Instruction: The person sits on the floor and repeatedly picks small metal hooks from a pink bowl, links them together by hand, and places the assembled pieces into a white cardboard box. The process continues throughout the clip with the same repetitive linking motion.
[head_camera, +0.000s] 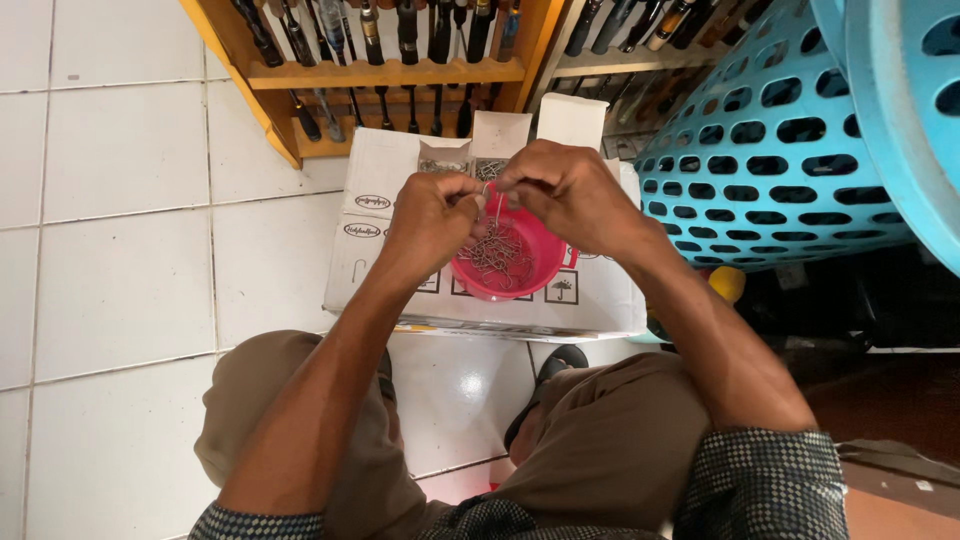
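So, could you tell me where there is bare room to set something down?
The white floor tiles left of the cardboard box are bare. The box top is crowded by the pink bowl and both hands, and the blue basket fills the right.

White tiled floor (120, 290), glossy, with grey grout lines. Directly on it: white cardboard box (385, 255), wooden rack (390, 75) behind, blue perforated basket (770, 160) just beside. On the box top, touching it, pink bowl (540, 262) of metal hooks.

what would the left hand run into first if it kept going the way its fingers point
Probably the right hand: the left hand points its fingertips toward it, over the pink bowl of metal hooks. A thin hook seems pinched between them; depth unclear.
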